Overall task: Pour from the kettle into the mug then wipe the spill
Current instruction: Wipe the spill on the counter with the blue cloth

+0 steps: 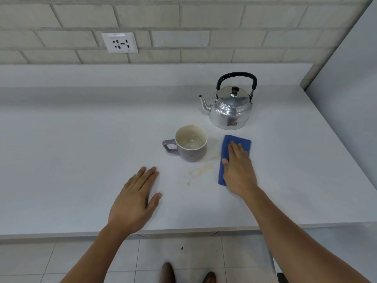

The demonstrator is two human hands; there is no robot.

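A shiny metal kettle (231, 108) with a black handle stands upright at the back right of the white counter (81, 152), spout pointing left. In front of it sits a purple mug (188, 142) with a cream inside and some liquid, handle to the left. A pale brownish spill (201, 170) lies on the counter just in front of and to the right of the mug. My right hand (238, 168) lies flat on a folded blue cloth (239, 142), right of the spill. My left hand (135, 198) rests flat on the counter, fingers apart, holding nothing.
A brick wall with a white power socket (120, 42) runs behind the counter. A grey panel (350, 94) closes off the right side. The counter's front edge is near my forearms, with tiled floor and shoe tips below.
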